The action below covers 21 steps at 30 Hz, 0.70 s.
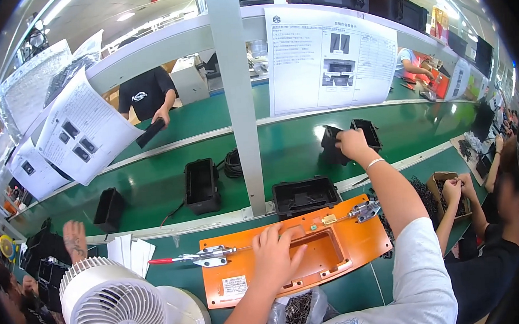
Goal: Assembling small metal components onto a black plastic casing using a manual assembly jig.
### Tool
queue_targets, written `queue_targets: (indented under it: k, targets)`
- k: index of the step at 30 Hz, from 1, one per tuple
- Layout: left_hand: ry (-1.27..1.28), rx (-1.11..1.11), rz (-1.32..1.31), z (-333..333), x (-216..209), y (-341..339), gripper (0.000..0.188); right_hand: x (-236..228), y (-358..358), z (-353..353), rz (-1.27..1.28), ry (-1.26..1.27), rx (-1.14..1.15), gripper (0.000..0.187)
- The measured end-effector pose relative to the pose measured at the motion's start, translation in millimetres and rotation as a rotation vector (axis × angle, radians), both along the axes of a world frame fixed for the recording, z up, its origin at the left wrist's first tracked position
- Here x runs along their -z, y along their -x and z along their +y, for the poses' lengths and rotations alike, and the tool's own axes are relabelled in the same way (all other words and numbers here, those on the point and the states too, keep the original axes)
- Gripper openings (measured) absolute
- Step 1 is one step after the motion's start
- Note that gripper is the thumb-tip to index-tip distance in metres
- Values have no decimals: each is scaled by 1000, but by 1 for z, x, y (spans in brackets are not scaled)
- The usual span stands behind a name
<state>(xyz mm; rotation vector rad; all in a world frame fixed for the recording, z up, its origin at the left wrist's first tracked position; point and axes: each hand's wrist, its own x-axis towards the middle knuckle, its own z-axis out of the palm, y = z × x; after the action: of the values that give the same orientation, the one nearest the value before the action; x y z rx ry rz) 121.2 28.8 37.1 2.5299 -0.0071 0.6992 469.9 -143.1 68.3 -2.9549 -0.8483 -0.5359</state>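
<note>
Gripping a black box (332, 149) over the green belt (292, 150)

Hands apart: right hand (354, 145) clamped on its edge, left hand (274, 254) spread on the orange fixture (366, 237).

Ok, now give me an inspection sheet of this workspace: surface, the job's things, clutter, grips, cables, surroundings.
Surface: green worktop, with a green belt beyond.
Job's things: orange fixture bearing two metal clamps; a black box on the belt side.
Clutter: white fan, loose white papers, clear bag of small metal parts.
Grips: left grip on the orange fixture, fingers spread; right grip at the black box, whether closed on it unclear.
Cables: black coil beside an open black case.
Surroundings: co-workers left, right and across; printed sheets on the white frame.
</note>
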Motion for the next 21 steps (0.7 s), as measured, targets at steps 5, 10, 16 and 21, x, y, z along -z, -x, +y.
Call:
queue_targets:
  k: [5,10,16,21]
  targets:
    - [77,18,13,2,-3,5,76,-72,122,34,57,-418,-205,20]
    - [271,125,-494,-18,-22,16,114,-65,278,37,-111,-356,-728,16]
    - [576,281,-657,-1,-16,36,121,-89,309,-4,-37,-289,-1060,73]
    - [404,459,-755,26,-8,48,126,-70,297,-40,-93,-186,-829,43]
